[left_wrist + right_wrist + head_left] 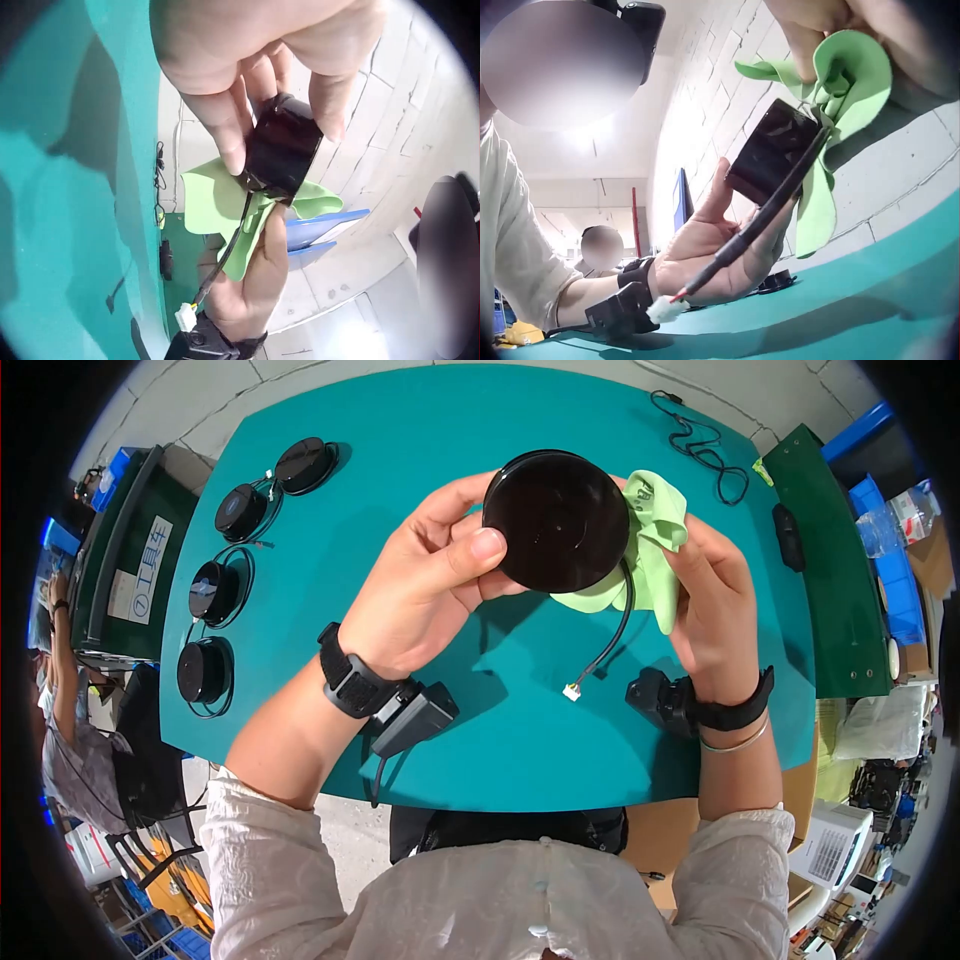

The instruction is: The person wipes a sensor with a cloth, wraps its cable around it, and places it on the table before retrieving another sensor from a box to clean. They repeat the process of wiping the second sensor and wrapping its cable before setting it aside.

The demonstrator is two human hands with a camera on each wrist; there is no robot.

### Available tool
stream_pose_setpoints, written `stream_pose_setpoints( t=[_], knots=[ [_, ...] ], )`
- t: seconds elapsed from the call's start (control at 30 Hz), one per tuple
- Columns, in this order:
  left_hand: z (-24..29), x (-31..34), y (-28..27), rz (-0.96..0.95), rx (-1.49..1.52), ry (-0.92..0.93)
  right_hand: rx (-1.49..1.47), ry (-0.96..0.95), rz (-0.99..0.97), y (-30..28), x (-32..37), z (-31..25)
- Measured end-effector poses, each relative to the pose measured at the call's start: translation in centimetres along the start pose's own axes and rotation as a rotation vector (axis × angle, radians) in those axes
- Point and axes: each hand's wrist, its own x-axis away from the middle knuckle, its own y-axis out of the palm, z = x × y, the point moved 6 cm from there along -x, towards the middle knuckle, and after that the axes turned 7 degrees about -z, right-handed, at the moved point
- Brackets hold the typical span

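A glossy black puck-shaped device (pixel 555 525) is held up over the table in the middle of the head view, its flat round face upward. My left hand (pixel 425 585) grips its left side, thumb on the near edge and fingers around the rim. From its lower right hangs a dark cable (pixel 620 628) that ends in a white connector (pixel 571 692). At the device's right side, my right hand (pixel 712 595) pinches a light green cloth (pixel 655 520). In the left wrist view the bunched cloth (pixel 214 199) lies against the device's lower end.
Several similar black round devices (pixel 240 512) with coiled cables stand along the left of the teal table (pixel 400 450). Back right lie a black cable (pixel 700 448) and a small black object (pixel 788 538). A green cabinet (pixel 825 590) borders the right side.
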Motion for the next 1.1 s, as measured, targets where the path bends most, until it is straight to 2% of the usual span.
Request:
stream_pose_setpoints(
  t=[0.17,0.27,0.5,0.53,0.6,0.63,0.73,0.8,0.87,0.9,0.93,1.0,1.03,1.1],
  knots=[
    [-0.2,0.3,0.2,0.018,-0.006,-0.052,0.028,-0.008,-0.066,-0.4,0.4,0.0],
    [0.0,0.6,0.6,0.032,-0.020,-0.045,-0.003,-0.081,-0.008,0.8,0.2,-1.0],
    [0.8,1.1,1.1,0.016,-0.076,-0.046,0.036,-0.084,-0.030,1.0,0.9,-1.2],
    [0.7,1.1,1.2,0.014,-0.074,-0.046,0.083,-0.106,-0.062,1.4,0.7,-1.3],
    [1.4,0.9,1.6,-0.008,-0.086,0.077,0.177,-0.155,-0.127,2.0,0.6,-1.8],
    [1.5,0.8,1.9,-0.012,-0.087,0.078,0.250,-0.040,-0.191,2.0,0.7,-1.7],
    [2.1,0.6,2.6,0.051,-0.142,0.095,0.255,-0.068,-0.107,2.2,0.7,-1.6],
    [1.3,0.5,2.8,0.008,-0.049,0.099,0.262,-0.074,-0.069,2.6,0.7,-0.8],
    [0.7,0.7,2.9,0.045,-0.190,0.085,0.234,-0.145,0.047,2.3,0.8,-0.1],
    [0.3,0.7,2.2,0.101,-0.169,0.033,0.236,-0.064,0.001,2.5,0.7,0.1],
    [0.6,0.7,2.1,0.101,-0.169,0.036,0.238,-0.065,-0.001,2.5,0.6,0.0],
    [1.0,0.5,1.9,0.062,-0.187,-0.020,0.076,0.032,-0.012,2.3,0.5,0.7],
    [1.2,0.2,1.9,0.030,-0.186,-0.109,0.049,0.037,0.029,2.4,0.6,0.5],
    [1.9,0.2,1.3,-0.031,-0.256,-0.175,0.093,0.090,0.001,2.2,0.5,0.8]
  ],
)
